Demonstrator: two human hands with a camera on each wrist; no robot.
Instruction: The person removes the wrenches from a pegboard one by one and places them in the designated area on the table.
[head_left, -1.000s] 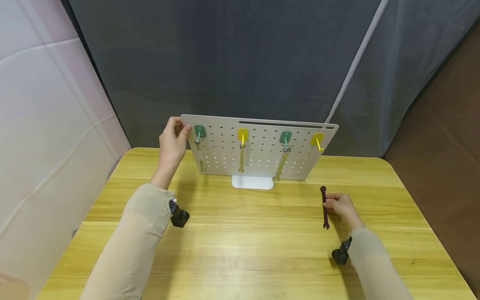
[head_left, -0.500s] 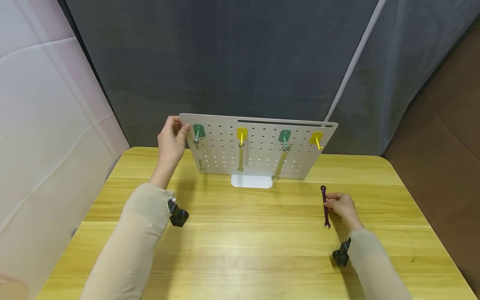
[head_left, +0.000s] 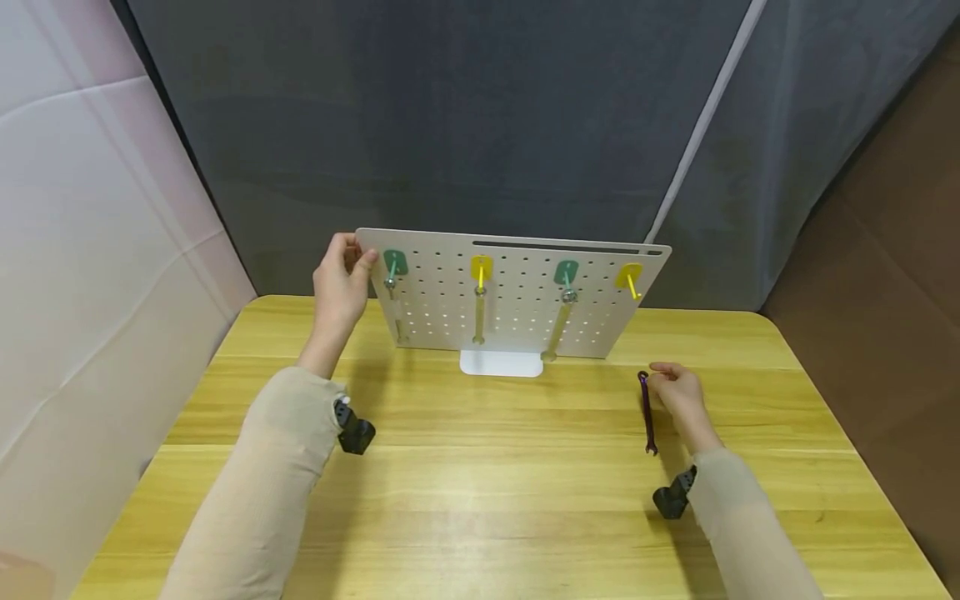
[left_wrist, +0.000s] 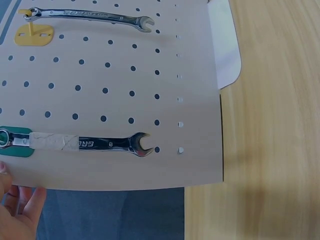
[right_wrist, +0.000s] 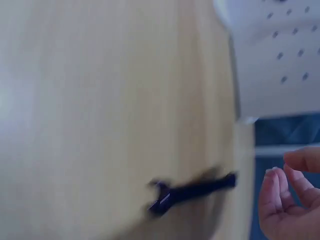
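Observation:
A white pegboard stands upright at the back of the table, and my left hand grips its top left corner. Three silver wrenches hang from a green, a yellow and a second green hook; the far-right yellow hook is bare. The left wrist view shows the pegboard, the wrench on the green hook and my fingers at the edge. A purple wrench lies on the table. My right hand sits loosely curled beside its upper end. In the blurred right wrist view the fingers are just off the wrench.
The yellow wooden table has its right edge close beyond my right hand. The pegboard's white foot juts forward at the centre. A dark curtain hangs behind and a white sheet on the left. A black camera mount is on each wrist.
My right hand has slid from the wrench's shaft up to its top end, fingers loosening. The wrench stays on the table. The left hand keeps hold of the pegboard corner.

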